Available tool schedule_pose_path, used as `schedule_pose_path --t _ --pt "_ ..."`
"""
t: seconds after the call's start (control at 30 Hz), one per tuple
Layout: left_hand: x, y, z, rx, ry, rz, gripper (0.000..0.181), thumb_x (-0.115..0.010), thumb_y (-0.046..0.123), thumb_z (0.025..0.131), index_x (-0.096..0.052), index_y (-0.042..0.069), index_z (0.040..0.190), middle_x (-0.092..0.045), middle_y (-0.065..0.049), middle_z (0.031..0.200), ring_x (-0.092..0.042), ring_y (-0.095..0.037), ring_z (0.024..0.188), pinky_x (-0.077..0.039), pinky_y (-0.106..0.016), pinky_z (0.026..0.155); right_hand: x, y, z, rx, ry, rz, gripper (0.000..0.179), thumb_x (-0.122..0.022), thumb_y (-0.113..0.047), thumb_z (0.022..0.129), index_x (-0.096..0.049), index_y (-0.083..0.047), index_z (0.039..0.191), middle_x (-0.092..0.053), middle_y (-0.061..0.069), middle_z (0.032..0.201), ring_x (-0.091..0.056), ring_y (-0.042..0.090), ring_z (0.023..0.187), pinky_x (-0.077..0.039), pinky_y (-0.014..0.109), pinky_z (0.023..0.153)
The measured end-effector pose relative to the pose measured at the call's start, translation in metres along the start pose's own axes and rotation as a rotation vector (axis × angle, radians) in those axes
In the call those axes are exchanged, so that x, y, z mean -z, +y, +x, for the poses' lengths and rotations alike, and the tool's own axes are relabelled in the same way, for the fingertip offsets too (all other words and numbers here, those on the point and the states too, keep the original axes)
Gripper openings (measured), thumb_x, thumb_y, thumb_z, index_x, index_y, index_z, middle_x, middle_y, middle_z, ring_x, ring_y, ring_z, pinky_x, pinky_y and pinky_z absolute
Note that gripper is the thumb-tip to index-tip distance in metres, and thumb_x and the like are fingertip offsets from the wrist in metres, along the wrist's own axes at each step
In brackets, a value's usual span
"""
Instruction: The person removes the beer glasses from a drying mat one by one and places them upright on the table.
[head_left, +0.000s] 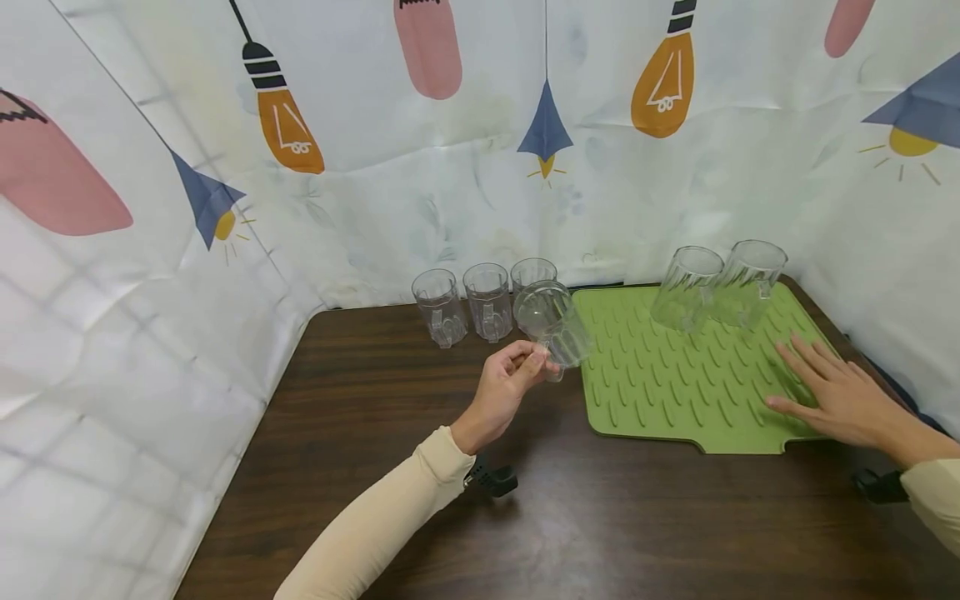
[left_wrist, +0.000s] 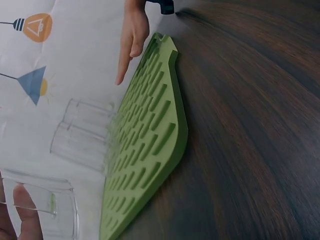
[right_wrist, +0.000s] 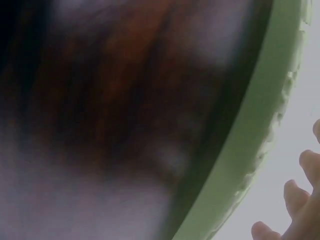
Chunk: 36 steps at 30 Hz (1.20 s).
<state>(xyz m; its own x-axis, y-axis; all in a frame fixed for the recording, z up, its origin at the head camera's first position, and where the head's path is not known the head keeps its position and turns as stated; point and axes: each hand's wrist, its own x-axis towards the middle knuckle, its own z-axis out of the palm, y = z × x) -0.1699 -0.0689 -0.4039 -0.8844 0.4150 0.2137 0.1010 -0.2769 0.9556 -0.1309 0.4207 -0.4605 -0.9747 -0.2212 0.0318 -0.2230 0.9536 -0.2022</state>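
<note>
The left grip (head_left: 504,387) pinches a tilted clear mug (head_left: 568,332) by its handle near the green mat's (head_left: 645,400) left edge; the right grip (head_left: 847,398), fingers extended, is at the mat's right side.

We count six clear mugs (head_left: 562,329), one green mat (head_left: 630,417), one brown table (head_left: 637,517), one left hand (head_left: 504,387), one right hand (head_left: 847,398) and two cream sleeves (head_left: 390,517); on white cloth (head_left: 360,83), two orange bulbs (head_left: 288,137), three blue lamps (head_left: 546,129), three pink shapes (head_left: 427,50).
</note>
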Motion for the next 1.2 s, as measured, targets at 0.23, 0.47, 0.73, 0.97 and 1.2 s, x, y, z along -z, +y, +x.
schedule_pose_path --t 0.23,0.47,0.73,0.97,1.2 --pt "0.015 0.004 -0.009 -0.002 0.035 0.026 0.027 -0.056 0.012 0.107 -0.055 -0.015 0.112 -0.07 0.007 0.094 -0.071 -0.006 0.095 -0.059 -0.026 0.1 -0.004 -0.002 -0.003 -0.07 -0.059 -0.055 0.107 -0.06 -0.061 0.098 0.004 -0.01 0.167 0.004 0.029 0.172 0.003 0.057 0.156 -0.015 0.086 0.108" --pt "0.031 0.009 -0.02 -0.01 0.065 0.052 0.026 -0.056 0.01 0.107 -0.054 -0.016 0.112 -0.071 0.006 0.095 -0.072 -0.006 0.094 -0.06 -0.025 0.097 -0.001 0.0 -0.006 -0.112 -0.144 -0.083 0.112 -0.054 -0.067 0.098 0.011 -0.004 0.164 0.006 0.034 0.168 0.001 0.061 0.153 -0.011 0.086 0.109" --pt "0.048 0.017 -0.032 -0.015 0.1 0.098 0.032 -0.057 0.011 0.106 -0.051 -0.02 0.112 -0.072 0.006 0.094 -0.072 -0.005 0.094 -0.06 -0.024 0.097 -0.004 0.003 -0.01 -0.123 -0.195 -0.051 0.116 -0.054 -0.068 0.098 0.015 -0.001 0.162 0.008 0.036 0.167 0.002 0.062 0.152 -0.004 0.085 0.109" --pt "0.065 0.017 -0.041 -0.019 0.109 0.129 0.03 -0.057 0.01 0.107 -0.053 -0.019 0.113 -0.072 0.005 0.095 -0.072 -0.007 0.095 -0.059 -0.023 0.098 -0.008 0.007 -0.012 -0.124 -0.204 -0.058 0.12 -0.055 -0.07 0.096 0.013 0.004 0.161 0.007 0.039 0.165 0.004 0.061 0.152 -0.002 0.085 0.11" --pt "0.082 0.022 -0.055 0.01 0.155 0.169 0.034 -0.057 0.01 0.106 -0.051 -0.022 0.114 -0.073 0.005 0.094 -0.073 -0.006 0.094 -0.059 -0.022 0.097 -0.01 0.011 -0.016 -0.129 -0.198 -0.078 0.12 -0.054 -0.071 0.096 0.013 0.003 0.161 0.009 0.039 0.165 0.005 0.061 0.152 -0.003 0.086 0.107"
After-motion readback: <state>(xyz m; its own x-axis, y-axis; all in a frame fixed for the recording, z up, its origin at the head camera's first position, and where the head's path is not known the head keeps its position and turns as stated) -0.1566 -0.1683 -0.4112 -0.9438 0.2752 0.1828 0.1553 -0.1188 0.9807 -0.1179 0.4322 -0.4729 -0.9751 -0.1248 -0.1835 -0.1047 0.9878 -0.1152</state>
